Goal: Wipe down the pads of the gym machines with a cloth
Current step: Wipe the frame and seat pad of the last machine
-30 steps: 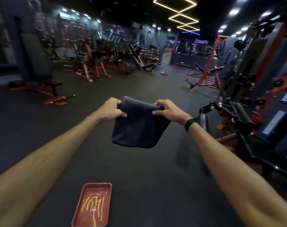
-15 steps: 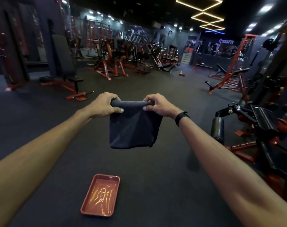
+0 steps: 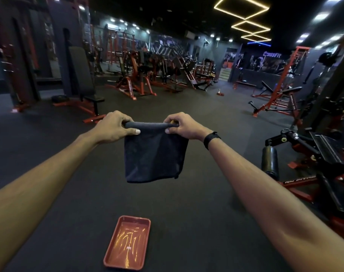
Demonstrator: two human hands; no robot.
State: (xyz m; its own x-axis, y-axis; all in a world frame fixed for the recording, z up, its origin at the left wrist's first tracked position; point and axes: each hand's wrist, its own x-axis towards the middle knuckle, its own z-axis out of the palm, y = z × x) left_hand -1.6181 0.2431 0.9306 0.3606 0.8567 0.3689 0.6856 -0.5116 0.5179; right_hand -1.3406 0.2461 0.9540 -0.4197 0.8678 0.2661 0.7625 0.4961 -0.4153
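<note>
The cloth (image 3: 154, 154) now hangs flat and squared from a taut, rolled top edge, where a second ago it sagged in a loose bunch with one corner peaked. The left hand (image 3: 116, 125) pinches the left end of that edge between thumb and curled fingers; the right hand (image 3: 184, 125) pinches the right end the same way, a dark band on its wrist. Both arms reach out toward twelve o'clock, the cloth in mid-air well above the floor. A red tray (image 3: 128, 246) lies at six o'clock; its sheen may be liquid, though the dim light leaves that unsure. A black roller pad (image 3: 269, 163) stands at three o'clock. No pad is touched yet: I judge the cloth is being readied.
</note>
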